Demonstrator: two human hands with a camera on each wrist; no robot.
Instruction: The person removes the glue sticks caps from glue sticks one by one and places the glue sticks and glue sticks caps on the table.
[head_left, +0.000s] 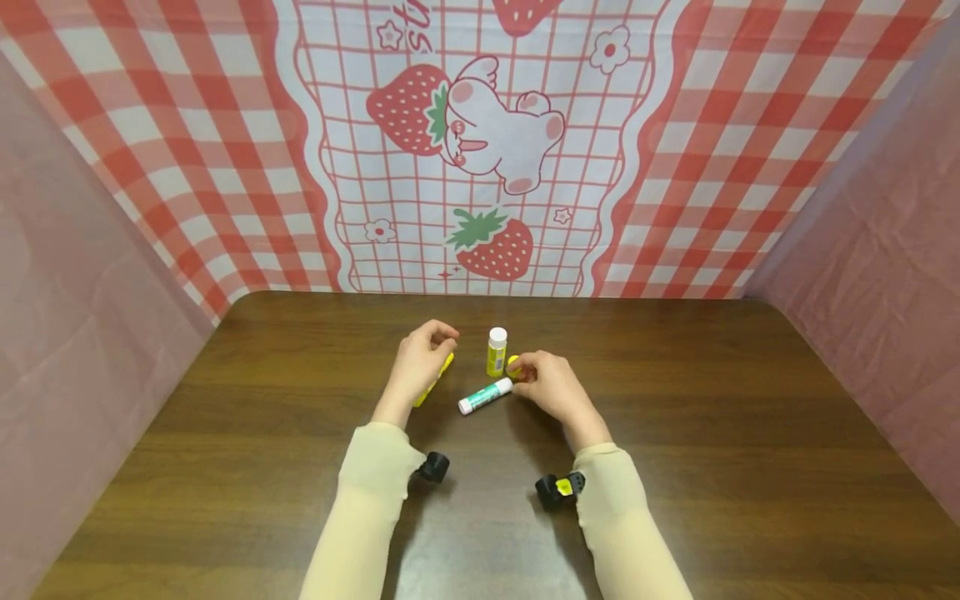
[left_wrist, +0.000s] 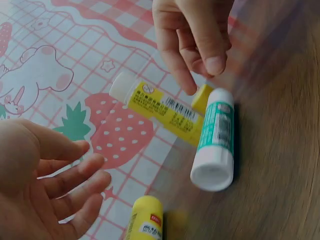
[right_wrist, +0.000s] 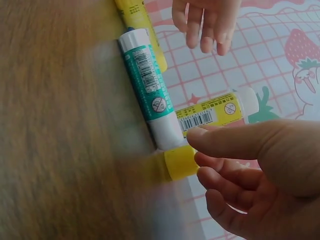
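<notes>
A yellow glue stick with a white top stands upright on the table. In front of it lies a green and white glue stick. Close to both is a small yellow cap. My right hand is right beside the cap, fingers loosely bent and thumb apart; whether a fingertip touches it I cannot tell. Another yellow glue stick lies at the left, partly hidden by my left hand. That hand hovers over it with relaxed fingers, and nothing shows between them in the left wrist view.
The brown wooden table stretches out on both sides of the glue sticks. A red and white checked cloth with strawberry prints hangs behind it. Pink cloth hangs at the sides. Each wrist carries a small black camera.
</notes>
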